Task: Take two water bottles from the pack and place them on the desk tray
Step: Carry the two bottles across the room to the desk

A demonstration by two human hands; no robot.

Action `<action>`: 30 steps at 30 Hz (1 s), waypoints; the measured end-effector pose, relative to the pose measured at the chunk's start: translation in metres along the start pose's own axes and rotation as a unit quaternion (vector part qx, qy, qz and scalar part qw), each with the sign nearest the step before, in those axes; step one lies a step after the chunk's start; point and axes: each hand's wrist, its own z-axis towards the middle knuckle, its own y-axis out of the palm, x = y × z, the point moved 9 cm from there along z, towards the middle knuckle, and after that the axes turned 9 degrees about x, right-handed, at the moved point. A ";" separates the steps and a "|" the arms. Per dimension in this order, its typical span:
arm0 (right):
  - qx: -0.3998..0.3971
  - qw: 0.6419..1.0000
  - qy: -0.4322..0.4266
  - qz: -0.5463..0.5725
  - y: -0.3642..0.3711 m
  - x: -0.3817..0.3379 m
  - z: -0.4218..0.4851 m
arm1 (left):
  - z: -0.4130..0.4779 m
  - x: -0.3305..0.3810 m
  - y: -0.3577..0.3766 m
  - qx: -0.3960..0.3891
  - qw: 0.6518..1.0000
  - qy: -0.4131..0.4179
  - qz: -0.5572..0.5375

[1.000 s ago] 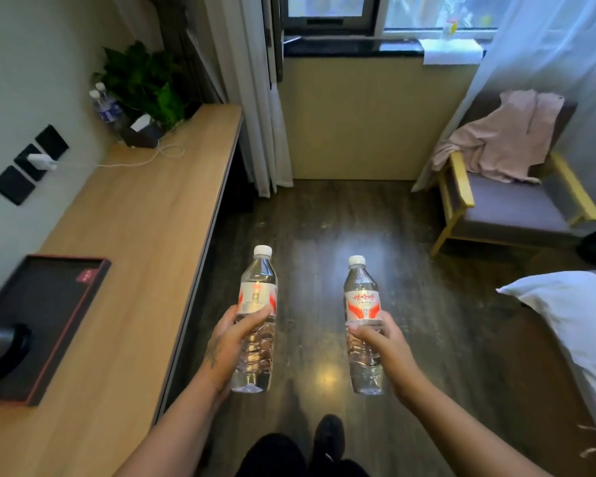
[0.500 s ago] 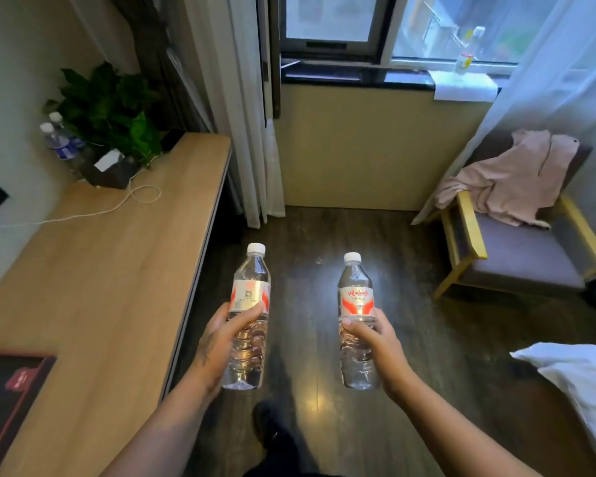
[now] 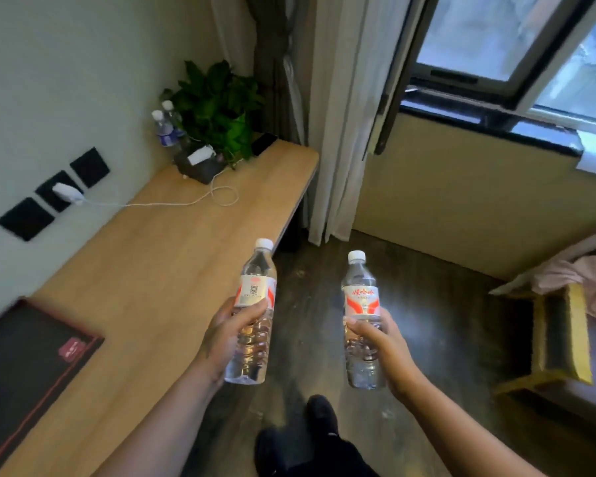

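Note:
My left hand (image 3: 228, 335) grips a clear water bottle (image 3: 255, 290) with a white cap and red-and-white label, held upright over the desk's right edge. My right hand (image 3: 382, 342) grips a second, matching water bottle (image 3: 361, 297) upright above the dark floor. The black desk tray (image 3: 21, 370) with a thin red rim lies on the wooden desk (image 3: 159, 270) at the lower left, partly cut off by the frame edge. The pack is out of view.
At the desk's far end stand a potted plant (image 3: 221, 108), two other bottles (image 3: 164, 130) and a dark box with a white cable (image 3: 172, 203) running to a wall charger. Curtains and a window fill the back; a yellow-framed armchair (image 3: 561, 339) stands at right.
The view has swung left and tilted, so more of the desk and the tray now show. Both bottles stay in my hands, the left one now over the desk edge.

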 end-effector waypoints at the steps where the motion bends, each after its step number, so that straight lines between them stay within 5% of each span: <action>1: -0.026 1.000 0.000 -0.006 0.014 -0.006 0.012 | 0.001 0.002 -0.012 0.028 1.000 0.002 -0.013; 7: -0.206 0.976 -0.005 -0.077 0.119 -0.045 0.055 | -0.024 0.005 -0.091 0.201 0.971 0.034 -0.123; 16: -0.430 0.888 -0.004 -0.164 0.267 -0.049 0.013 | -0.131 -0.036 -0.168 0.408 0.871 0.073 -0.264; 24: -0.488 0.849 -0.006 -0.200 0.345 -0.035 -0.026 | -0.157 -0.054 -0.210 0.469 0.826 0.067 -0.306; 30: -0.495 0.841 -0.020 -0.216 0.390 -0.026 -0.045 | -0.157 -0.057 -0.255 0.458 0.831 0.066 -0.308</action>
